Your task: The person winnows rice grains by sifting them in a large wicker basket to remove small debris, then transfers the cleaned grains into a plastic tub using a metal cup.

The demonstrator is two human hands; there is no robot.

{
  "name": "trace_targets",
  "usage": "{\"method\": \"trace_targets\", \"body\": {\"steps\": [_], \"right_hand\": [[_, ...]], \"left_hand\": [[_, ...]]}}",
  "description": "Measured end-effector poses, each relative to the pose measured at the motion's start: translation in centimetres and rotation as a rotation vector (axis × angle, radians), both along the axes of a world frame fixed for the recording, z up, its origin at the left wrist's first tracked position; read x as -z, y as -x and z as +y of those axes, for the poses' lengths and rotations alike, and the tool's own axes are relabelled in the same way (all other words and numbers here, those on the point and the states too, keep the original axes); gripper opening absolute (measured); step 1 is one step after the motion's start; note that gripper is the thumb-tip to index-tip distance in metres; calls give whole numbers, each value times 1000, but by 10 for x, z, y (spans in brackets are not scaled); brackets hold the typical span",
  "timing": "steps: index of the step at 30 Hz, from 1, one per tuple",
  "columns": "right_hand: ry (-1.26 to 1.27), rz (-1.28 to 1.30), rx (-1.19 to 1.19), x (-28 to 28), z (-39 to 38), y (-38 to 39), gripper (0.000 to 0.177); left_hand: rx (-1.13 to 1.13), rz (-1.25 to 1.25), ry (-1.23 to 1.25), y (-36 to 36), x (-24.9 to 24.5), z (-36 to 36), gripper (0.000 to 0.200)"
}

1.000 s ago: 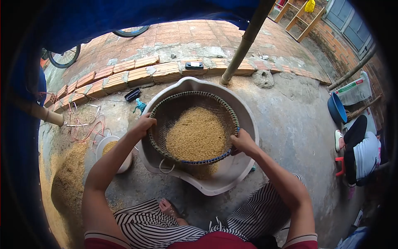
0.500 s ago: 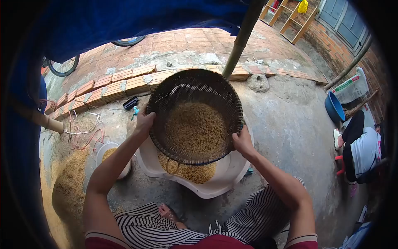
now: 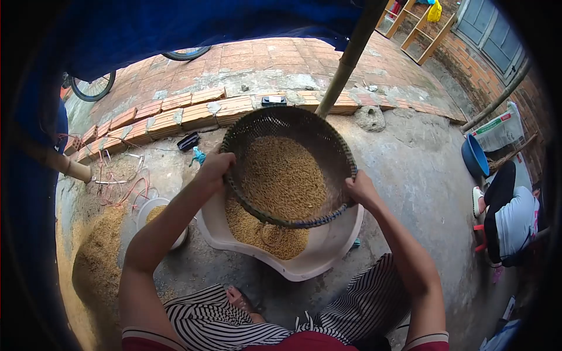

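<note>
A round woven basket [image 3: 345, 153] hangs in the air, held by its rim on both sides. Golden grain [image 3: 284, 175] lies inside it, heaped toward the left and middle. My left hand [image 3: 218, 166] is closed around the left rim, and my right hand [image 3: 361, 188] grips the right rim. Beneath the basket a wide pale basin [image 3: 328, 248] rests on the ground, with more grain [image 3: 275, 240] in it. The basket hides the back of the basin. The fingertips under the rim are hidden.
A white bucket [image 3: 143, 217] with grain and a grain pile [image 3: 105, 245] are on the left. Low bricks [image 3: 193, 114] and a bamboo pole [image 3: 345, 64] stand beyond the basket. At right are a blue tub [image 3: 474, 157] and a seated person [image 3: 515, 216].
The basket and both my hands have shifted slightly right. The grain inside has moved and spread toward the basket's far left side. More of the basin's grain shows.
</note>
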State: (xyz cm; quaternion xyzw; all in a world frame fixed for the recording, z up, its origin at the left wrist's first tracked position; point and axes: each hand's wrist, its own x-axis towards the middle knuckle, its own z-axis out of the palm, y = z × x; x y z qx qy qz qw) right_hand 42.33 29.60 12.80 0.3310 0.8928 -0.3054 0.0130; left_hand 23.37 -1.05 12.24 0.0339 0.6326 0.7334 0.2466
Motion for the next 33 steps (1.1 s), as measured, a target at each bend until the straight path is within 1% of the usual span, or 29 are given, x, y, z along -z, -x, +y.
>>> {"method": "trace_targets", "body": {"steps": [2,3,4,5,6,7,8,9,10,11,12,13,14,15,16,18,20,21,22,23,24,25,26,27,28,30,31,32,33], "right_hand": [[1,-239,-191,20,2,-19,40],[156,-182,-195,11,-16,-26,41],[166,-184,-212,-4,-35,-27,41],[402,-111,-189,-12,-44,-22,40],[647,-39,-162,-14,-48,-17,39],[664,-44,-156,-12,-46,-13,39],[493,-48,-144,-12,-37,-3,35],[319,-54,-131,-9,-30,1,31],[319,-55,-130,6,-26,-4,31],[166,-151,-202,26,-20,-11,28],[14,-250,-268,37,-15,-15,26],[362,-325,-98,16,-28,-19,24],[362,-333,-94,5,-35,-21,24],[500,-180,-97,-2,-41,-20,24],[639,-22,-102,-5,-44,-17,23],[622,46,-109,19,-32,-5,25],[-36,-74,60,50,-14,4,28],[74,-204,27,46,-22,-8,34],[113,-248,-105,46,-28,-14,33],[327,-224,-55,45,-33,-21,30],[536,-201,-12,16,-51,-25,27],[534,-211,-19,15,-50,-22,27],[634,-69,-37,13,-47,-15,24],[739,76,-49,12,-46,-9,21],[563,134,-66,27,-33,-1,22],[228,-23,33,77,-7,1,25],[105,-177,-61,76,-14,-8,27],[-20,-330,-150,70,-24,-18,29],[399,-317,0,57,-32,-26,29]], "left_hand": [[-62,-9,6,-21,2,4,39],[-54,-71,-31,-20,-5,-3,38],[-46,-129,-67,-12,-14,-15,38],[42,-220,-128,5,-19,-26,38],[109,-410,-134,23,-22,-36,38],[69,-384,-90,26,-13,-36,42],[27,-341,-57,32,-7,-35,45],[-53,-157,1,15,-8,-24,49],[-130,22,56,-15,-9,-7,53],[-90,89,53,-36,-13,2,59],[-86,91,47,-38,-27,1,59],[-79,96,15,-40,-44,-1,57],[-79,97,-16,-41,-56,-4,55],[-38,17,-50,-25,-66,-12,50],[-4,-74,-11,-13,-72,-21,47],[7,-107,-80,16,-30,-32,48],[-153,172,118,-36,-8,2,53],[-131,300,47,-40,3,7,57],[-122,301,47,-41,-13,6,57],[-79,179,-1,-36,-32,-2,58],[-47,55,-52,-27,-44,-10,58],[-7,-8,-54,-1,-36,-25,57],[14,-107,-92,11,-39,-32,58],[-11,-119,-75,14,-34,-34,57],[-36,-127,-62,18,-23,-34,56],[-133,142,156,-13,10,-10,55],[-133,110,77,-33,15,4,54],[-128,117,71,-30,9,5,54],[-86,96,40,-28,-2,0,54]]}}
